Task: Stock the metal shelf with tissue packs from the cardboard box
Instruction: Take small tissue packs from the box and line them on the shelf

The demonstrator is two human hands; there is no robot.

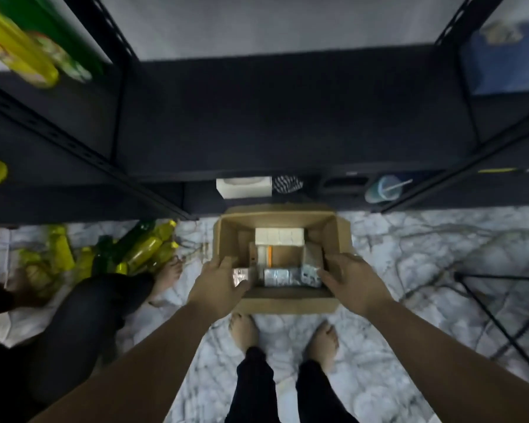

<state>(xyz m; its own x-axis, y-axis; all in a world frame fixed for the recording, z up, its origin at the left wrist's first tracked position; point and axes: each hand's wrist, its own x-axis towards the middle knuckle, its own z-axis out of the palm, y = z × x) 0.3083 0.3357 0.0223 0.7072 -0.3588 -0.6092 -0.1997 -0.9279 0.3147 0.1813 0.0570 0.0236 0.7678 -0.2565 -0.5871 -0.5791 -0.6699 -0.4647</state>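
The cardboard box [280,261] is set on the floor just before the metal shelf [287,117], whose dark tier above it is seen bare. Several tissue packs [280,238] remain inside. A silvery pack [240,276] at the box's near-left corner is gripped by the left hand [219,285]; another pack [311,268] at the near-right corner is touched by the right hand [353,280], grip unclear. Most stocking appears left.

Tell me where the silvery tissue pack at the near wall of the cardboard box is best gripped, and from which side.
Probably from above, grip across its short sides. The silvery tissue pack lies flat against the near wall of the cardboard box, walls shutting off sideways approaches. The right hand is at a neighbouring pack, the left hand at the box's left edge.
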